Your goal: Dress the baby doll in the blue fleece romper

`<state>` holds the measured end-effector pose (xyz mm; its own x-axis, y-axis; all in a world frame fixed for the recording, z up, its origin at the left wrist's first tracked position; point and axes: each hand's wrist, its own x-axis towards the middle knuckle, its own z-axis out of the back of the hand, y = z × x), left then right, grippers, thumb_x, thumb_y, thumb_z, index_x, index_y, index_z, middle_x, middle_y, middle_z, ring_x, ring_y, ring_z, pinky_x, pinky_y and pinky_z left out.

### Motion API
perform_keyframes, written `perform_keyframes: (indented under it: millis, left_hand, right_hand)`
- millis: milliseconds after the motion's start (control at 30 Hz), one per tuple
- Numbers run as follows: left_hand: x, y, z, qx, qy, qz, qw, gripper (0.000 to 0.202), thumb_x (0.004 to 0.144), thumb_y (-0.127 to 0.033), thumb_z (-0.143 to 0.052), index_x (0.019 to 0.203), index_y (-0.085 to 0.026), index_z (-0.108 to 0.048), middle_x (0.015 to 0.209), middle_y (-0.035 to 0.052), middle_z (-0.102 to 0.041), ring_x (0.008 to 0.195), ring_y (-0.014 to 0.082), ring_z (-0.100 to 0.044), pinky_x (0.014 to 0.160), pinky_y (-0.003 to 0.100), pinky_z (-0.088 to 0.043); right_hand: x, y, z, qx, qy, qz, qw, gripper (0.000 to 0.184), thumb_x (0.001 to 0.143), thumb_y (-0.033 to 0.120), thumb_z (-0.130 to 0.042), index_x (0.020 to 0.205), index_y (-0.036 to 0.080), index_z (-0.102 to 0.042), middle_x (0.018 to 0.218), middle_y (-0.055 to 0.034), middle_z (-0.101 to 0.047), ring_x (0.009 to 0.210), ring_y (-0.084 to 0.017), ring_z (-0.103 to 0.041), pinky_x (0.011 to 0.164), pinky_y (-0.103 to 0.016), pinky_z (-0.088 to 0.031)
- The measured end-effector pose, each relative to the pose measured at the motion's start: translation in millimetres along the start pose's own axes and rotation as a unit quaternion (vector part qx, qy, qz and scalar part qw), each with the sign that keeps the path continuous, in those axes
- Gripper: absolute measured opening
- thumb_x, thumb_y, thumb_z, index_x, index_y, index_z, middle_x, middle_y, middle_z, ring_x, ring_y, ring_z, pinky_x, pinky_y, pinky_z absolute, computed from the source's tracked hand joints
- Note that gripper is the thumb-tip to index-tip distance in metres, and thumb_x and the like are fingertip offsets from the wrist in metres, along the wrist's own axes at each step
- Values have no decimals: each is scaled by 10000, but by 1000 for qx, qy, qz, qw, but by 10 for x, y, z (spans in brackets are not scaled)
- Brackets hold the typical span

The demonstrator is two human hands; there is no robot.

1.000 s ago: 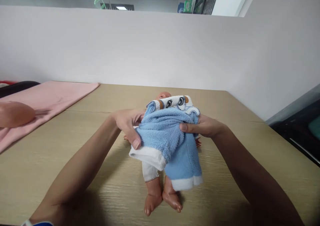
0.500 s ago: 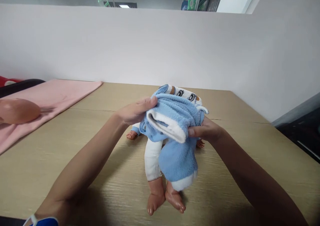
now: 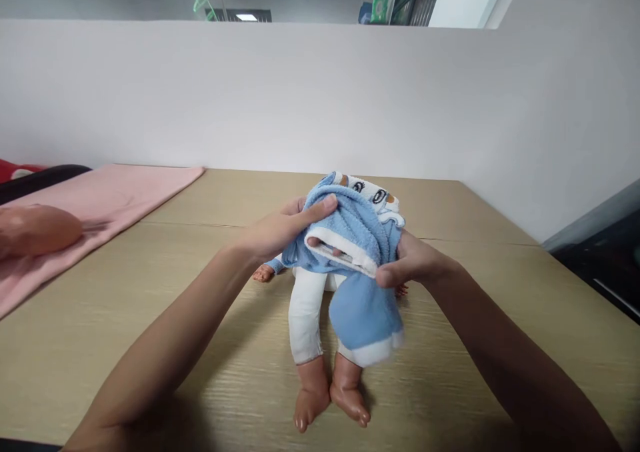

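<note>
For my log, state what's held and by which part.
A bunched blue garment: the left hand holds it just above its white-trimmed opening; the right hand grips it at that opening's right end.

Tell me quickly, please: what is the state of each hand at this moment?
Left hand: closed on the blue garment, thumb above its raised white cuff.
Right hand: closed on the same garment, thumb beside that cuff.
</note>
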<state>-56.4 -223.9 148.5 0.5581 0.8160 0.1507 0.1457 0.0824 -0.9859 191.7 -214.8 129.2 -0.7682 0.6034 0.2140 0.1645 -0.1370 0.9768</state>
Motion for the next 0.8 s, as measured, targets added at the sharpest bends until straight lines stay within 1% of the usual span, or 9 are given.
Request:
perform_keyframes:
  millis: [67,133,200,267,367,433,500,667,800]
  left_hand:
    - [-65,8,-21,14,4,12,1000,617,1021,-706,-773,718,-202,-582,556,-43,-482,490,96,-492,480,196,-470]
    - [-161,43,-40,26,7,-2,1000,535,990,-687,-820,821,-203,-666,633,-20,-597,599,136,-627,577,219,-561]
    - [-278,91,-85,47,17,-30,998,468,922,-622,-913,1030,-192,-762,890,42,-771,917,225,-778,809,282,-657]
    - [-410,136,-181,83,15,-40,996,580,868,-515,-979,1296,-186,-766,1214,97,-820,1227,316,-764,1026,370,-653]
    - [-621,198,-412,133,-69,-12,989,698,903,-411,-938,1511,-200,-668,1434,121,-775,1362,359,-716,1157,449,-601]
    - [-775,262,-581,163,-156,4,974,644,960,-382,-847,1539,-201,-630,1463,117,-758,1375,353,-704,1185,458,-578]
    - [-947,357,-722,196,-215,23,957,594,982,-346,-770,1535,-205,-606,1465,110,-746,1378,347,-695,1189,456,-565]
    - [-1418,641,-893,219,-238,110,940,556,972,-371,-717,1490,-224,-576,1460,120,-739,1360,367,-699,1084,454,-605]
    - [-1682,788,-947,216,-245,136,935,399,927,-381,-718,1288,-248,-611,1229,84,-808,1146,342,-768,956,440,-637]
  right_hand:
    - [-47,70,-100,-39,-14,-7,999,836,768,464,-1044,1502,252,-706,1437,-95,-802,1444,-339,-702,1287,-504,-520]
    - [-128,123,-213,-85,-54,-25,995,718,832,408,-1000,1476,255,-721,1441,-96,-799,1415,-335,-717,1245,-506,-561]
    - [-225,156,-323,-134,-118,-32,983,597,867,378,-953,1412,243,-753,1414,-100,-807,1368,-344,-736,1195,-503,-598]
    - [-312,171,-423,-161,-178,-20,971,470,899,347,-879,1342,224,-780,1360,-100,-824,1304,-350,-756,1169,-505,-610]
    - [-393,158,-555,-179,-208,-22,961,401,938,279,-765,1335,218,-785,1316,-89,-837,1262,-341,-764,1192,-518,-588]
    - [-425,122,-633,-195,-185,-41,962,450,936,261,-769,1385,234,-776,1363,-80,-826,1318,-342,-739,1254,-526,-536]
    - [-460,65,-707,-204,-132,-71,967,503,929,260,-784,1431,249,-772,1404,-72,-818,1371,-350,-716,1289,-530,-503]
    - [-596,-116,-893,-228,-39,-185,955,464,928,234,-726,1385,239,-803,1351,-69,-851,1260,-360,-779,1148,-528,-599]
    - [-689,-217,-1044,-241,-3,-191,952,475,893,215,-734,1364,246,-786,1377,-64,-842,1191,-332,-794,1078,-478,-610]
